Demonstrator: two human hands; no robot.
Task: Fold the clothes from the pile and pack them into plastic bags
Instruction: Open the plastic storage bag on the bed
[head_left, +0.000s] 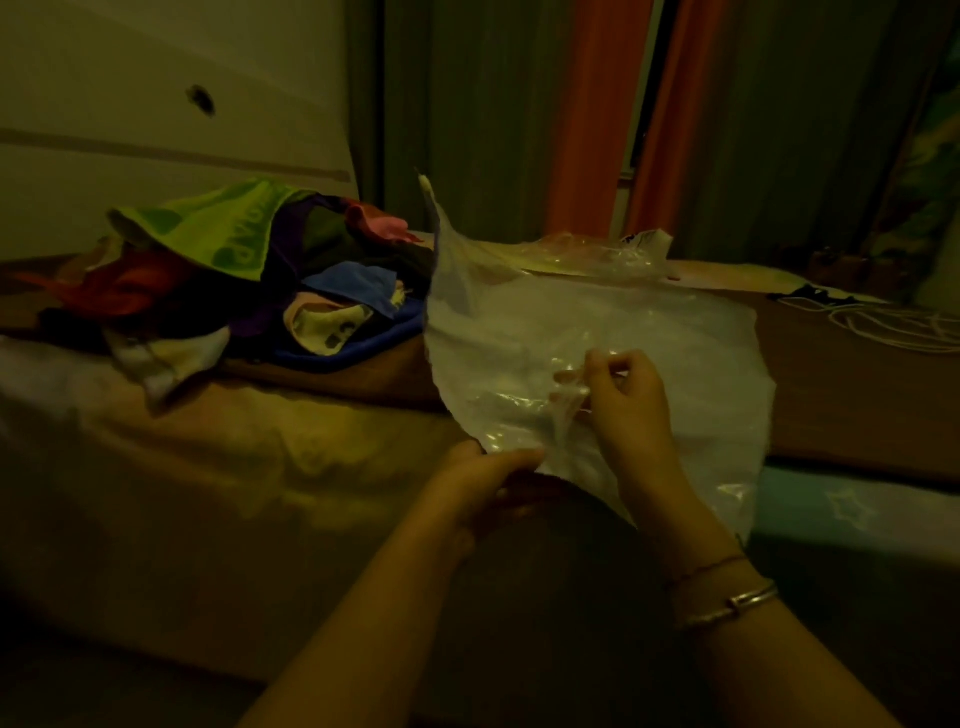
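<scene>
Plastic bag (597, 332) hangs raised above the bed's (260, 441) near edge. My left hand (483, 483) grips its bottom rim, thumb on top; my right hand (623, 400) pinches the film mid-sheet, wrist bent. Clothes pile (234, 280) sits toward the bed's far left.

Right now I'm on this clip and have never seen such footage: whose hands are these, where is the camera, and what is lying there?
There is no machine here. A person wears one wide-angle camera on the head, looking forward and down, so you see their own two bare hands. Both hold a clear plastic bag: the left hand grips its lower edge, and the right hand pinches the film higher up. To the left, on the bed, lies the pile of clothes, unfolded, with a green garment on top. Another crumpled plastic bag lies behind, and white cords to the right. The light is dim.
</scene>
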